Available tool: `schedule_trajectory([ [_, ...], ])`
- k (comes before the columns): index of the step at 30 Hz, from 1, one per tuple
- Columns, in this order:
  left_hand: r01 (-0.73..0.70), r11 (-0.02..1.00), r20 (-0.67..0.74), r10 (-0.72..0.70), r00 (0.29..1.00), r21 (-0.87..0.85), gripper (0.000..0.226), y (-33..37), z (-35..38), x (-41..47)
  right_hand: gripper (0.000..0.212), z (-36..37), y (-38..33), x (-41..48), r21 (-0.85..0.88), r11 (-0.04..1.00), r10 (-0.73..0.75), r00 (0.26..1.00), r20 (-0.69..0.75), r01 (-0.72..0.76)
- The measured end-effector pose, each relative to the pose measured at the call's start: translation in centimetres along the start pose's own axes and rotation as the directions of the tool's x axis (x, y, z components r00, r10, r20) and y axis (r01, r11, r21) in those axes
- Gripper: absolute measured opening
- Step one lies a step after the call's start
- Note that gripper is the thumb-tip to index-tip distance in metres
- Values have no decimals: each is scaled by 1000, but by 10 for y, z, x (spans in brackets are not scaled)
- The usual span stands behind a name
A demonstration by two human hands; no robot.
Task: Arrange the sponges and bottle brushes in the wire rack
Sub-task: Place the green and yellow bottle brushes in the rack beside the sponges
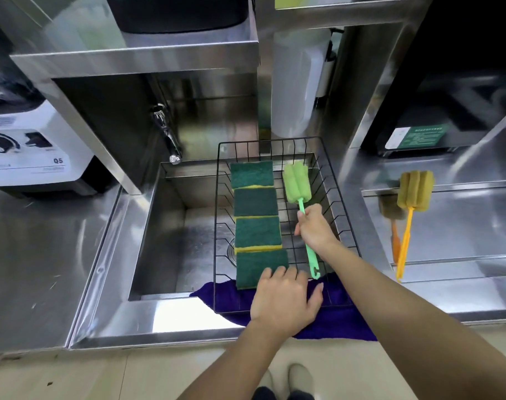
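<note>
A black wire rack (343,209) sits over the right side of the sink. Inside it, several green-and-yellow sponges (256,202) lie in a row from far to near. To their right lies a green bottle brush (297,183), foam head at the far end. My right hand (315,226) is closed around its handle. My left hand (285,297) rests flat on the rack's near edge, fingertips touching the nearest sponge (256,267). A yellow bottle brush (415,192) and an orange-handled one (390,209) lie on the counter to the right.
A purple cloth (341,324) lies under the rack's near edge. The faucet (166,134) hangs over the sink's (171,226) far left. A white blender base (29,151) stands at left, a white canister (295,90) behind the rack, a dark appliance (436,131) at right.
</note>
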State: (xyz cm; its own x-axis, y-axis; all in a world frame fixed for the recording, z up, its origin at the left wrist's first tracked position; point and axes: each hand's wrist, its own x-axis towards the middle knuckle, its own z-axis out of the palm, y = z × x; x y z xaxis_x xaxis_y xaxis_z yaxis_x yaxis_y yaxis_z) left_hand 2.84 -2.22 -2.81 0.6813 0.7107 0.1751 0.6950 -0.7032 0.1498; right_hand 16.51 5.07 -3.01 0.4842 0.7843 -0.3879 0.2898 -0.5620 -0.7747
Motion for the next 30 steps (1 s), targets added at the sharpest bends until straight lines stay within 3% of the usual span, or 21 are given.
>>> schedule_trajectory([
  [8, -3, 1000, 18, 3, 1000, 9, 46, 1, 0, 0, 24, 2, 10, 2, -160, 987, 28, 992, 122, -8],
  [11, -5, 1000, 28, 5, 1000, 13, 46, 1, 0, 0, 13, 0, 11, 4, -200, 980, 30, 991, 130, -3],
  [17, -9, 1000, 33, 9, 999, 3, 45, 2, 0, 1, 17, -6, 6, -2, -275, 961, 22, 990, 138, 17],
  [21, -7, 1000, 38, 8, 999, -6, 44, 1, -1, 1, 19, -17, -1, -11, -159, 987, 11, 995, 95, 4],
  [24, -5, 1000, 41, 6, 999, -22, 43, 1, -2, 2, 9, -33, -16, -20, -113, 987, -107, 993, 55, 112],
  [27, -10, 1000, 41, 11, 999, -26, 42, 4, -4, 4, 6, -58, -28, -24, -90, 971, -229, 972, -60, 223],
  [30, -18, 999, 48, 20, 999, -48, 44, 14, -8, 9, 13, -90, -22, -18, -75, 977, -212, 961, -177, 201],
])
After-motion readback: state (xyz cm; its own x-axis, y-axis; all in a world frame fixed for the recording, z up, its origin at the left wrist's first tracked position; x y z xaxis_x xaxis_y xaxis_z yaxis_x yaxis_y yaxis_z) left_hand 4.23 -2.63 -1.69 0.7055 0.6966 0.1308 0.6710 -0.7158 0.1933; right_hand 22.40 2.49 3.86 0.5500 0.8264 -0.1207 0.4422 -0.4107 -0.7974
